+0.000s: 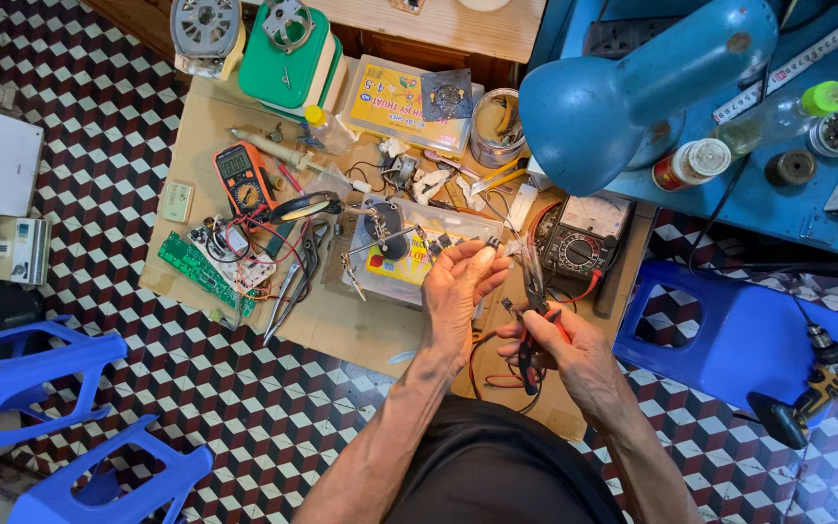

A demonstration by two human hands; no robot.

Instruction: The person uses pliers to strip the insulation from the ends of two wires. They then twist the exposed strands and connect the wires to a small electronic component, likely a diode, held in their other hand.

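1. Far left, two blue plastic stools (21, 383) are sitting on the checkered floor, pushed clear of the work.
2. On the low cardboard-covered worktop (341, 325), a green circuit board (204, 272) and an orange multimeter (241, 180) are lying side by side, probably kept within easy reach for checking.
3. Tweezers (288, 291) are resting just right of the board, with a helping-hands clamp stand (380, 233) behind them.
4. The left hand (458, 291) is pinching a small wire end (492, 245) up at fingertip level, grip clenched on it, held high so it's visible under the lamp, I'd guess.
5. The right hand (560, 349) is wrapping around red-handled pliers (535, 325), grip clenched, tips pointing up toward the wire but too small to tell if they're touching.
6. An analog meter (579, 243) is sitting just behind the hands.
7. The blue desk lamp (623, 92) is leaning over everything.
8. Far right, a cordless drill (821, 388) is lying on the floor.
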